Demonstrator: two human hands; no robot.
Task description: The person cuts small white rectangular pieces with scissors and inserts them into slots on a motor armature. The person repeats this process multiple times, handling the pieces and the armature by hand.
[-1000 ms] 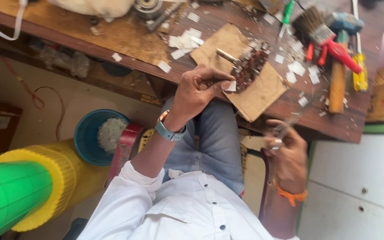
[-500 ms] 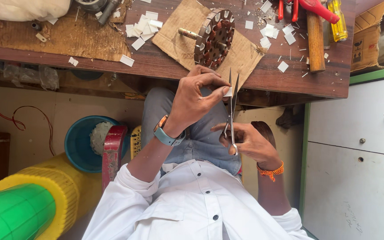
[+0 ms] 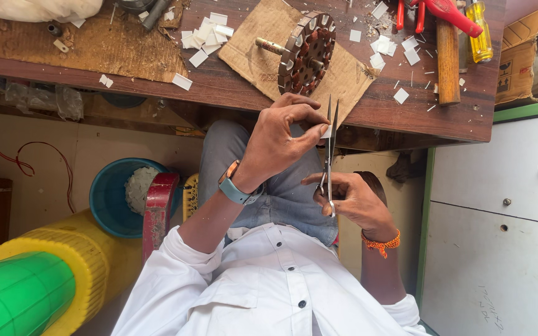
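Observation:
My left hand point(image 3: 278, 140), with a blue watch on its wrist, pinches a small white paper slip point(image 3: 325, 132) between thumb and fingers. My right hand point(image 3: 350, 199), with an orange thread at its wrist, grips a pair of scissors point(image 3: 330, 146) pointing up, blades slightly apart around the slip's edge. Both hands hover over my lap, just below the wooden bench point(image 3: 231, 87). On the bench, a round slotted metal rotor with a shaft point(image 3: 303, 53) lies on brown cardboard point(image 3: 263, 37).
White paper pieces point(image 3: 203, 34) litter the bench, with a wooden-handled hammer point(image 3: 448, 56), red pliers point(image 3: 431, 9) and a yellow screwdriver point(image 3: 479, 31) at its right. A blue tub point(image 3: 110, 199), a yellow-green drum point(image 3: 26, 280) and a white cabinet point(image 3: 499, 205) flank my legs.
The view tilted down. My right hand rose from beside my lap, bringing the scissors up to the slip held in my left hand, which came back from the bench edge.

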